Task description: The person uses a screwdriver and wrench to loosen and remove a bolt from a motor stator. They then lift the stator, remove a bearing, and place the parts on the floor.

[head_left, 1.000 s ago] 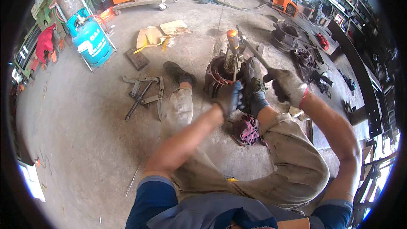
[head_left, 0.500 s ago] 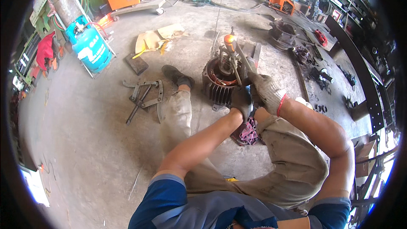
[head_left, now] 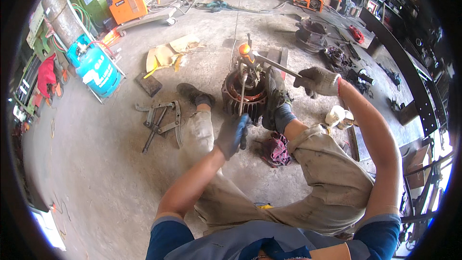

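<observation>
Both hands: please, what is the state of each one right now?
Left hand: closed, holding a rod.
Right hand: closed, holding a bar.

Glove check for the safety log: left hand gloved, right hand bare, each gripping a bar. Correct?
Not quite: the right hand isn't bare. The head view shows it in a pale glove. The left hand is gloved, gripping one bar; the right grips another bar.

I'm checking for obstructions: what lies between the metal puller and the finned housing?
In the head view, the person's left lower leg lies between the metal puller and the finned housing, with concrete floor showing between leg and housing.
</observation>
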Demonstrator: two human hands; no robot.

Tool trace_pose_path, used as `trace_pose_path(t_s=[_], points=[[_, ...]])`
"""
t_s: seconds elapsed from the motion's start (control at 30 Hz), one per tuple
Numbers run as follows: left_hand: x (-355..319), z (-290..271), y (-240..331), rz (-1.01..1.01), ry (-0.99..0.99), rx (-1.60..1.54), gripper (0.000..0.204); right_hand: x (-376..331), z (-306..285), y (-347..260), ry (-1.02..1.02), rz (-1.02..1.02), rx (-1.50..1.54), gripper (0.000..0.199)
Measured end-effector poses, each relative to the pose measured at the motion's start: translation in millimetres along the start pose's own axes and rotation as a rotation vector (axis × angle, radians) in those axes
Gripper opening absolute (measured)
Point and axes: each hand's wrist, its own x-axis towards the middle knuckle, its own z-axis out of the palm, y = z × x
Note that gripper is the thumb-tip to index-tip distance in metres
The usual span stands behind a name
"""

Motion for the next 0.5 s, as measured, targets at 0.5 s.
trace_pose_path(t_s=[0.5], points=[[153,76,-8,0.545,0.721,0.067,0.081,4,-9,12,0.137,0.006,-0.014,0.033]])
